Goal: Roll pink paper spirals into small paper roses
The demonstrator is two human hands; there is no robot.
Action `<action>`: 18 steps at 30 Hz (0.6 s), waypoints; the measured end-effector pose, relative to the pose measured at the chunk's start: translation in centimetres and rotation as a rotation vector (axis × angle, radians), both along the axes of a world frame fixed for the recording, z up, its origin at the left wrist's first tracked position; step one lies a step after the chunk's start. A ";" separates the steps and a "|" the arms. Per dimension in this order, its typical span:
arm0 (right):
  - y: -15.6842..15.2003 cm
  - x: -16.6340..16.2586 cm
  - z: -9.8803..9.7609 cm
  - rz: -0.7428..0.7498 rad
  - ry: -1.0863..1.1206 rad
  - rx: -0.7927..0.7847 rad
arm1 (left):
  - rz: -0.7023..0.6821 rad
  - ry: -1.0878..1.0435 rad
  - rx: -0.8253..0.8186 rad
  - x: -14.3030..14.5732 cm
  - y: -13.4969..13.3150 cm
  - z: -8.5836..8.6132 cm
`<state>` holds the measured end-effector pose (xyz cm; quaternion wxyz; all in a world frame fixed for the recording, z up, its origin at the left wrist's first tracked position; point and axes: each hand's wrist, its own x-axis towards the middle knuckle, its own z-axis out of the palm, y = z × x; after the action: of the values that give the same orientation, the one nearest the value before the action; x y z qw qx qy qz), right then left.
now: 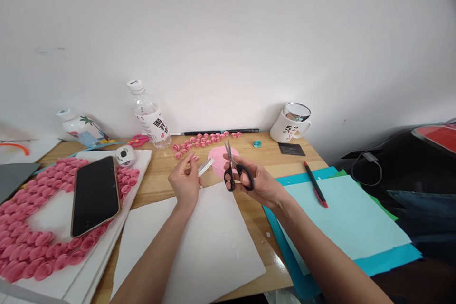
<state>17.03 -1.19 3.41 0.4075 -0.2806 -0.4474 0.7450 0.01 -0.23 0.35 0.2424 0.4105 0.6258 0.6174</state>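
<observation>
White sheet (199, 247) spread up front, and above it the left hand (183, 183) bends its fingers together, apparently on a white strip (206, 166), though the grip is half hidden. Over to the right hand (261, 183): fingers clamped through black scissors (231, 165), blades slightly parted, near flat pink discs (219, 153), seemingly work left to do! Pink rosettes (205, 137) sit rolled behind; leftward, a white board (53, 213) looks well covered, its middle showing.

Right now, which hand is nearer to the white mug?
The right. The right hand, holding the scissors, is on the near side of the white mug and to its left; the left hand is farther away, left of the right hand.
</observation>
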 end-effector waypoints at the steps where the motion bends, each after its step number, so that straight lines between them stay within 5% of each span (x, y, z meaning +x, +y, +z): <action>1: 0.0 -0.1 0.0 -0.017 -0.077 0.059 | 0.001 0.004 0.000 0.0 0.0 0.0; 7: 0.1 -1.2 -1.1 -0.082 -0.635 0.300 | -0.005 0.040 -0.004 -0.1 0.0 0.0; 18: 1.0 -2.6 -1.3 -0.095 -0.807 0.357 | -0.009 0.008 0.000 0.0 0.0 -0.1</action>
<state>14.41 -0.17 2.15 0.2762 -0.4945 -0.6787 0.4674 -0.01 -0.22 0.20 0.2429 0.4157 0.6249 0.6145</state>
